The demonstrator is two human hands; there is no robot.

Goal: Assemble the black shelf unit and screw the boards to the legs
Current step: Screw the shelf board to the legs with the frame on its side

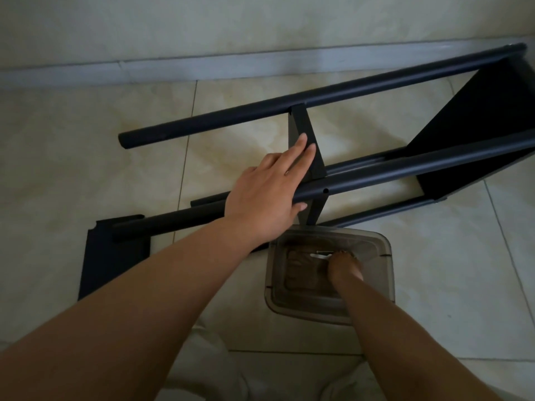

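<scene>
The black shelf unit lies on its side on the tiled floor. Its far leg [289, 102] and near leg [405, 169] are round black tubes. A black middle board [305, 131] stands between them, and an end board [477, 123] closes the right end. My left hand [269, 195] rests on the near leg, thumb under the tube and straight fingers flat against the middle board. A screw hole [325, 191] shows on the near leg beside the thumb. My right hand [344, 266] reaches into a translucent grey box [385, 250], fingers curled down at small pale parts.
A loose black board [98, 261] lies flat on the floor at the left, under the near leg's end. A grey skirting strip [173, 68] runs along the wall behind the unit. White cloth [208, 371] lies at the bottom, between my forearms.
</scene>
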